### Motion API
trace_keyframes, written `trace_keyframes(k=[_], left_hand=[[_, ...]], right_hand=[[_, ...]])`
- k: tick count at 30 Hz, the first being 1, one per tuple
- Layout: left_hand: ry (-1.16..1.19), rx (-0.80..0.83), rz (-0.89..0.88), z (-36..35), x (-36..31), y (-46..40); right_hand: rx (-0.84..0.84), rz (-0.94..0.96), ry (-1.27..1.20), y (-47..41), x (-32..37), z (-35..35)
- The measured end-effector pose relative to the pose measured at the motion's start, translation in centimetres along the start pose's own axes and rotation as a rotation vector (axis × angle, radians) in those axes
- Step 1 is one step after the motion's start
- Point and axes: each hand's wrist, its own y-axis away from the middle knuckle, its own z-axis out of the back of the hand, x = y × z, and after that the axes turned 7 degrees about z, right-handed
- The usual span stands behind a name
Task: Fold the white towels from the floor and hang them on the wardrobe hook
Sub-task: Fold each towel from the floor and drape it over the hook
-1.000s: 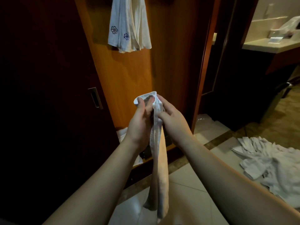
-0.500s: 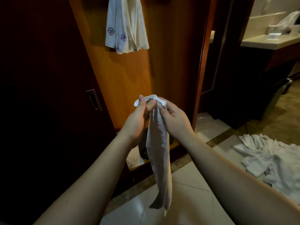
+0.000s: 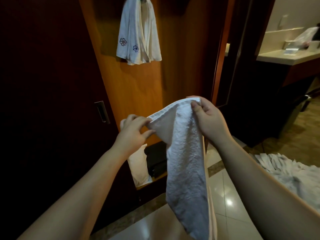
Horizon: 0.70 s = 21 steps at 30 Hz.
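Facing the wardrobe (image 3: 173,70), we see towels (image 3: 138,32) hanging up high against its lit panel, and a pile (image 3: 284,168) on the floor (image 3: 225,196) at right. We hold a towel (image 3: 187,161) in front of us, hanging long. Our right hand (image 3: 207,118) pinches its top corner between thumb and fingers; our left hand (image 3: 135,130) pinches the hem lower down, other fingers loosely spread.
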Motion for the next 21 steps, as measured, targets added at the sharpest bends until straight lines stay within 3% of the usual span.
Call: trace_keyframes(k=[5,9,13,16,18,21], left_hand=[[-0.099,-0.070,-0.176,1.3,-0.3,-0.8],[-0.125,-0.105,-0.183,3.8,-1.6,-1.3],[0.087,-0.040,-0.041,5.0,-3.5,-1.1],[0.403,0.055,0.080,5.8,-4.2,-1.3],[0.642,0.135,0.092,6.5,-4.3,-1.4],[0.809,0.147,0.062,7.0,-4.5,-1.5]], right_hand=[[0.009,0.030,0.040,-0.3,-0.2,1.4],[-0.009,0.019,0.025,-0.8,-1.0,3.2],[-0.018,0.031,0.017,-1.3,-1.0,3.9],[-0.054,0.031,-0.013,-1.5,-1.0,3.7],[-0.084,0.024,-0.032,-1.6,-1.0,3.5],[-0.119,0.026,-0.067,-1.7,-1.0,3.2]])
